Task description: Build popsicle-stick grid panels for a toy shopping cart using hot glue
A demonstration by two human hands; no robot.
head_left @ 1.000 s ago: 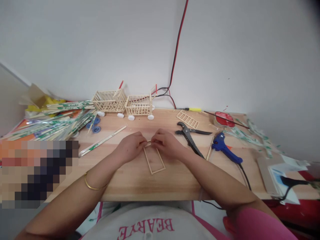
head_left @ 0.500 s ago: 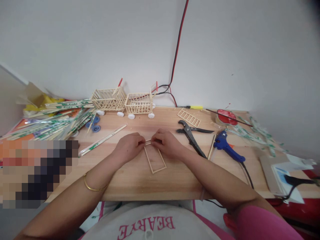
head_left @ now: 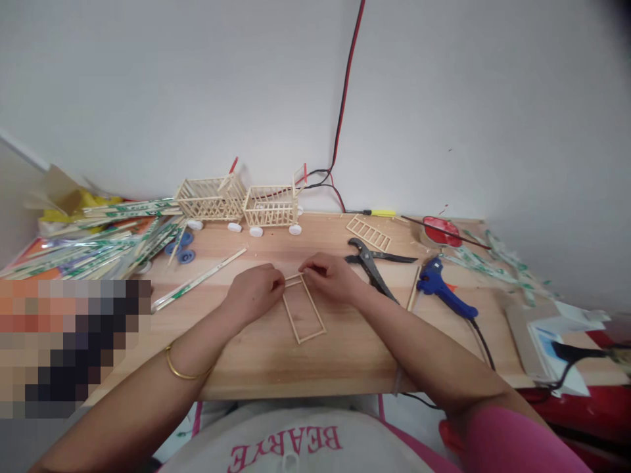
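Observation:
A small rectangular frame of thin wooden sticks (head_left: 320, 317) lies on the wooden table, with two crosspieces close together at its far end. My left hand (head_left: 256, 290) is closed, thumb and forefinger pinching the far left corner of the frame. At the far right corner, my right hand (head_left: 331, 277) has its thumb and forefinger together on the end of the top stick. The fingertips partly hide both corners. Beyond my hands stand two small stick-built carts, the left cart (head_left: 210, 200) and the right cart (head_left: 271, 207), with white wheels and red-tipped handles.
Wrapped chopsticks (head_left: 133, 240) pile up at left beside blue wheels (head_left: 185, 256); one pair (head_left: 200, 279) lies nearer. To the right are a ladder-shaped stick panel (head_left: 369, 233), black-handled cutters (head_left: 369, 266), a blue glue gun (head_left: 446, 289) with a cord, and a red-topped tub (head_left: 441, 233).
My right hand has shifted slightly up and away along the corner, uncovering more of the frame's right side and crosspieces. My left hand keeps its pinch. The whole view has shifted a little.

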